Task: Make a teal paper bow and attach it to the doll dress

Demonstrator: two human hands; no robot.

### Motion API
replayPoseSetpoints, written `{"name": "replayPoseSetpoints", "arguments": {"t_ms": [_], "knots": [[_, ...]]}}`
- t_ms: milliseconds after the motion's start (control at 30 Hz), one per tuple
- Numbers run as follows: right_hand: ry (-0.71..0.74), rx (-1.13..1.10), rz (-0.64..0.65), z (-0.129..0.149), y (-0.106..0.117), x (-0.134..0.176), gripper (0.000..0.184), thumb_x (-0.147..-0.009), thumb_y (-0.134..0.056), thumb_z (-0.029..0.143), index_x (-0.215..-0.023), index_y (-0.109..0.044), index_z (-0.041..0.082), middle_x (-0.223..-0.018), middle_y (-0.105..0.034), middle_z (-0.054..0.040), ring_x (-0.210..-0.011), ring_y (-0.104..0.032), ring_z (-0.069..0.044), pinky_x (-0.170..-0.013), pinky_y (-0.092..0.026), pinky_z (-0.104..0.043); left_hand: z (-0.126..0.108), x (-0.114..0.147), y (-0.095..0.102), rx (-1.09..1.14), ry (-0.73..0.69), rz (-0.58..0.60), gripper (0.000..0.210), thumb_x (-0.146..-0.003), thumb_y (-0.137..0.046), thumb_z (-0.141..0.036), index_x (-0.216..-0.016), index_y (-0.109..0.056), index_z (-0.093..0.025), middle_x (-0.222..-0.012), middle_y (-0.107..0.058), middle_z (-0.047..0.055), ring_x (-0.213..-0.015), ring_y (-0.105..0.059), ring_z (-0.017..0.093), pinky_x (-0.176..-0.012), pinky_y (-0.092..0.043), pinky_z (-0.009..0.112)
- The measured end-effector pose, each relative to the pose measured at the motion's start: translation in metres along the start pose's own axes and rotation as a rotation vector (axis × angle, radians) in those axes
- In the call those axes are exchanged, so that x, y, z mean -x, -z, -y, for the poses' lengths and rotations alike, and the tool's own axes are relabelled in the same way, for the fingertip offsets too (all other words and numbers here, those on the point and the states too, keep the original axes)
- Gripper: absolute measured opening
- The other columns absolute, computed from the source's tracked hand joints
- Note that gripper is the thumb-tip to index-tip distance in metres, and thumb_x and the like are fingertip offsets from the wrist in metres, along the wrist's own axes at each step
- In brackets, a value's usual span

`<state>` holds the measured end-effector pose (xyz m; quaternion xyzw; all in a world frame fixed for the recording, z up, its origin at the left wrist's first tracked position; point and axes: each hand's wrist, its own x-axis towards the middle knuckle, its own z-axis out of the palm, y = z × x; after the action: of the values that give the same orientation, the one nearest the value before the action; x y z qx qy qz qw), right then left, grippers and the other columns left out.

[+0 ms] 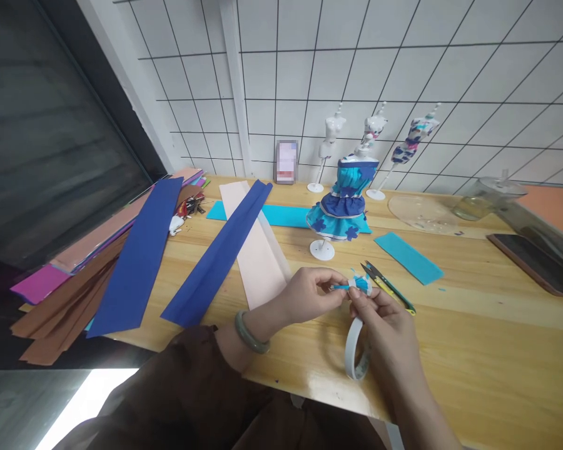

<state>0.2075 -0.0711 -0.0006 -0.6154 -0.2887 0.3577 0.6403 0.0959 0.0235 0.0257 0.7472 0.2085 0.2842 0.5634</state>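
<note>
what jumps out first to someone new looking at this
Probably the ruffled blue and turquoise dress on a white mannequin, right of centre on the pale wooden table. Nearer the camera, the left hand and right hand pinch a tiny turquoise and white piece. Long, flat, dark blue strips stand out at left.

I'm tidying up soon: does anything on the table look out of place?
Slightly: the brown strips at left stick out past the near edge of the table, so they look untidily placed.
</note>
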Motion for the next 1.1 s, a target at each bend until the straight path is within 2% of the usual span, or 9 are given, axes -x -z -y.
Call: {"name": "replayPoseSetpoints", "arguments": {"t_ms": [233,333,533,633,767,933,1100], "knots": [[0.001,0.063,0.007,0.002,0.001,0.001,0.025,-0.074,-0.064,0.04,-0.068,-0.056,0.017,-0.058,-0.052,0.0025,-0.055,-0.043,-0.009,-0.052,-0.032,-0.021,0.006,0.001,0.0,-0.244,-0.238,-0.083,0.016,-0.076,-0.054,-0.018,-0.086,-0.065,-0.015,-0.088,-0.069,0.005,-0.082,-0.062,0.014,-0.076,-0.047,0.024],[-0.016,0.079,0.017,0.003,0.001,0.002,0.028,-0.075,-0.063,0.042,-0.065,-0.054,0.017,-0.054,-0.049,0.0035,-0.05,-0.039,-0.008,-0.048,-0.029,-0.021,0.01,0.001,0.001,-0.382,-0.343,-0.11,0.016,-0.079,-0.051,-0.019,-0.087,-0.064,-0.016,-0.088,-0.069,0.004,-0.083,-0.062,0.014,-0.079,-0.046,0.026],[-0.067,0.091,0.008,0.005,0.002,0.004,0.034,-0.073,-0.063,0.044,-0.057,-0.05,0.017,-0.049,-0.043,0.0046,-0.044,-0.031,-0.006,-0.043,-0.022,-0.022,0.016,0.0,0.004,-0.577,-0.484,-0.036,0.021,-0.085,-0.043,-0.018,-0.093,-0.062,-0.015,-0.084,-0.068,0.004,-0.079,-0.062,0.013,-0.074,-0.043,0.026],[-0.068,0.086,0.022,0.006,0.002,0.004,0.034,-0.074,-0.063,0.043,-0.056,-0.051,0.016,-0.05,-0.046,0.0037,-0.047,-0.034,-0.007,-0.045,-0.026,-0.021,0.016,-0.001,0.005,-0.65,-0.525,-0.05,0.021,-0.085,-0.042,-0.018,-0.091,-0.062,-0.014,-0.079,-0.068,0.004,-0.076,-0.062,0.013,-0.073,-0.042,0.027],[-0.059,0.058,0.063,0.006,0.003,0.002,0.027,-0.075,-0.063,0.042,-0.069,-0.058,0.016,-0.059,-0.055,0.001,-0.055,-0.044,-0.009,-0.051,-0.033,-0.02,0.016,-0.003,0.006,-0.74,-0.589,-0.081,0.021,-0.085,-0.041,-0.017,-0.084,-0.062,-0.014,-0.071,-0.067,0.004,-0.071,-0.061,0.014,-0.074,-0.041,0.03],[-0.107,0.012,0.08,0.003,0.003,0.002,0.025,-0.073,-0.065,0.041,-0.079,-0.059,0.018,-0.061,-0.06,0.0008,-0.053,-0.048,-0.009,-0.049,-0.036,-0.018,0.017,-0.002,0.002,-0.634,-0.513,-0.15,0.018,-0.081,-0.045,-0.015,-0.08,-0.063,-0.016,-0.072,-0.068,0.002,-0.072,-0.061,0.014,-0.077,-0.042,0.029],[-0.082,0.006,0.012,0.003,0.0,0.003,0.027,-0.068,-0.07,0.038,-0.084,-0.061,0.018,-0.07,-0.066,-0.0021,-0.065,-0.059,-0.013,-0.06,-0.046,-0.022,0.013,-0.001,-0.001,-0.359,-0.236,-0.214,0.013,-0.078,-0.053,-0.019,-0.079,-0.065,-0.017,-0.081,-0.07,0.002,-0.077,-0.063,0.012,-0.074,-0.046,0.023]]}}
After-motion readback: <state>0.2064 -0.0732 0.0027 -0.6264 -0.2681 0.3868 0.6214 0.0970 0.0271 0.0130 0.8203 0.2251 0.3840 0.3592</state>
